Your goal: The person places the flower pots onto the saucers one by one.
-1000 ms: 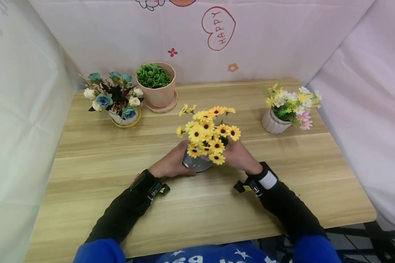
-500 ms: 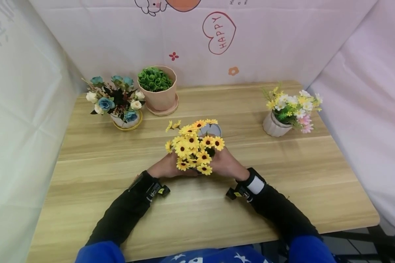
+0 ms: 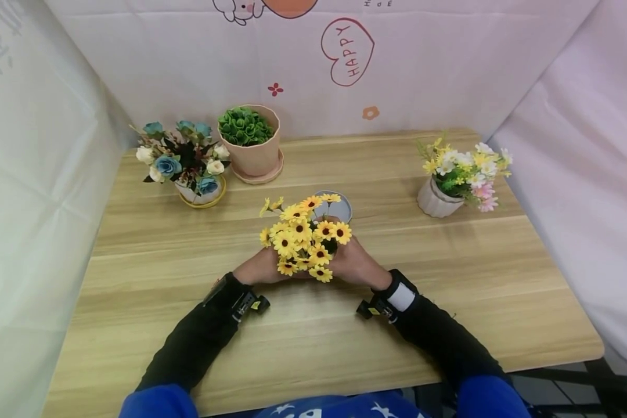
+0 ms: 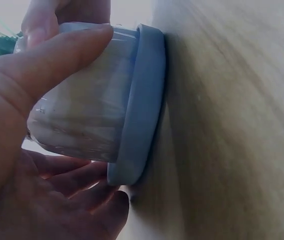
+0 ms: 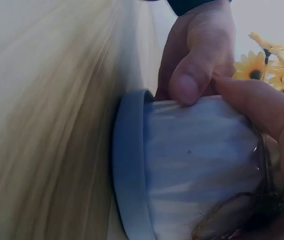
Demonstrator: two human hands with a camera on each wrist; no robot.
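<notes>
A pot of yellow daisy-like flowers (image 3: 298, 232) stands near the middle of the table, between my two hands. The flower heads hide most of the pot in the head view. Seen from the wrists, the flowerpot (image 4: 89, 95) is whitish and ribbed, with its base in a blue-grey saucer (image 5: 131, 165) close to the wood. My left hand (image 3: 261, 268) grips the pot from the left, thumb laid along its side. From the other side my right hand (image 3: 359, 264) holds it, thumb on the pot wall near the left thumb. Twine (image 5: 232, 200) circles the pot near its top.
At the back left are a pot of blue and cream roses (image 3: 180, 157) and a pink pot (image 3: 253, 159) of green leaves. A white pot (image 3: 438, 198) with mixed flowers stands at the right. A printed cloth (image 3: 423, 64) rises behind the table (image 3: 480, 273).
The yellow flowers and both hands have shifted left and slightly toward me. The saucer's far part has come into view behind the blooms. The other pots stay in place.
</notes>
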